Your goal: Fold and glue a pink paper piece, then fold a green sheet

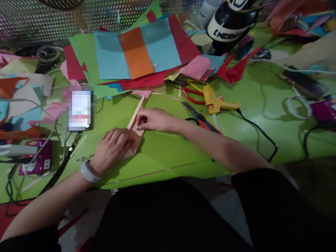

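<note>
A peach-coloured sheet of paper (pixel 135 141) lies slantwise on the green table, with a narrow folded-looking strip (pixel 135 112) along its upper left side. My left hand (pixel 113 145) rests over the paper's lower left part, fingers laid flat across it. On the other side, my right hand (pixel 151 120) curls its fingers in at the paper, beside the strip. Its thumb and forefinger bend toward each other at the sheet. The fingertips of both hands are partly hidden.
To the right lie a yellow glue gun (pixel 215 100), a box cutter (pixel 198 115) and red-handled pliers (pixel 193 96). Coloured paper sheets (pixel 112 52) pile up behind. At left are a phone (pixel 80 110) and a purple power socket (pixel 38 157) with cables. A black jug (pixel 231 26) stands behind.
</note>
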`<state>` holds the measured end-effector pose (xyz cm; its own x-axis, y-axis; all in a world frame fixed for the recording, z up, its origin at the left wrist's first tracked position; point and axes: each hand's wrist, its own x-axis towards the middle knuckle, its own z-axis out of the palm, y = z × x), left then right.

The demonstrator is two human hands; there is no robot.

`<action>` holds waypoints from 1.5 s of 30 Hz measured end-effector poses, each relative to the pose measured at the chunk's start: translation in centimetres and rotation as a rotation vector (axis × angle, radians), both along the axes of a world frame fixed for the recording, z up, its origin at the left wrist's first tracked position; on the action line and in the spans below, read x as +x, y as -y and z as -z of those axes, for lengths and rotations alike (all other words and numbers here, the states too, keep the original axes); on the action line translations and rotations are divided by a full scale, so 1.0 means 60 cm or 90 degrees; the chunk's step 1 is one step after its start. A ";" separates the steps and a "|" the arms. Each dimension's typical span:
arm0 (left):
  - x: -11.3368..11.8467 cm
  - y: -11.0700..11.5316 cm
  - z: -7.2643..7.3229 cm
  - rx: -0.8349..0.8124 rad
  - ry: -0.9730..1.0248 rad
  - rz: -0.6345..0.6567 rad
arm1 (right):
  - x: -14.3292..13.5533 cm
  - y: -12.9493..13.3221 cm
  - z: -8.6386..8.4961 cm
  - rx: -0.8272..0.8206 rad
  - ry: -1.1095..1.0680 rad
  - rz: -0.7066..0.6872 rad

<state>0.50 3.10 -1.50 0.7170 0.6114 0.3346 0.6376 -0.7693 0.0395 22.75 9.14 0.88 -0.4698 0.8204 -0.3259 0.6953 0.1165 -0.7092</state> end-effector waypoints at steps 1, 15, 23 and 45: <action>0.000 0.000 0.000 0.008 -0.006 0.001 | 0.000 0.000 0.000 0.002 0.001 -0.002; -0.001 -0.006 0.013 -0.001 -0.044 0.121 | 0.002 0.006 -0.004 0.033 0.011 0.000; 0.007 -0.007 -0.003 0.020 -0.056 0.141 | 0.003 0.008 0.000 0.051 0.003 0.001; 0.001 -0.013 0.006 -0.029 -0.091 0.124 | 0.006 0.000 0.005 0.037 0.004 -0.011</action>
<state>0.53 3.88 -1.87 0.8605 0.4699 0.1967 0.4797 -0.8774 -0.0024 23.09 9.11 0.56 -0.4819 0.8300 -0.2809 0.6969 0.1687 -0.6970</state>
